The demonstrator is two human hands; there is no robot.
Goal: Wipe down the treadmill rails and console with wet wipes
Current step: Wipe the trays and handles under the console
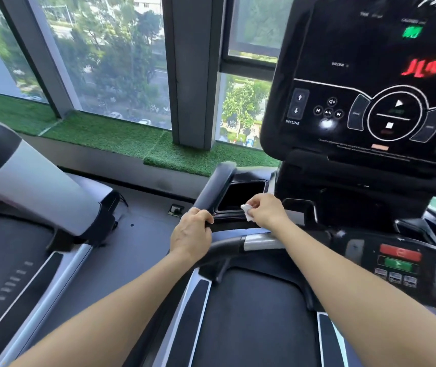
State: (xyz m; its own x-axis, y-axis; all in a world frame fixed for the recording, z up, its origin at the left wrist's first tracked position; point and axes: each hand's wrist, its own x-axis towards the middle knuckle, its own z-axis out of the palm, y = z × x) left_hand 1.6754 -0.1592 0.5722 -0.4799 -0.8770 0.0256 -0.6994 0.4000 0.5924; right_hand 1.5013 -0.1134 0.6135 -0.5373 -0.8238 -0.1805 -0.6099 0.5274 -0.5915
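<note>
The left rail [215, 186] of the treadmill is gripped by the left hand [191, 235], its fingers curled over the black tube just below the dark cup pocket [240, 196]. A small white wipe [247, 211] is pinched between the thumb and curled fingers of the right hand [263, 210] — it is held at the near edge of that pocket, just right of the rail, though whether it touches the plastic cannot be told. The two hands are seen close together, with only the pocket's rim between them.

The console [370, 75] is placed above and to the right of the rail; its dark screen is lit with red and green digits, and white control symbols are printed across its lower part. Below the console, a red button [400, 252] and a green button [398, 266] are set into a panel well right of the rail. The belt [254, 313] is seen below the rail, between both forearms. A second treadmill [26, 207] stands to the left of the rail — and beyond it a green turf sill [105, 133] is laid along the windows.
</note>
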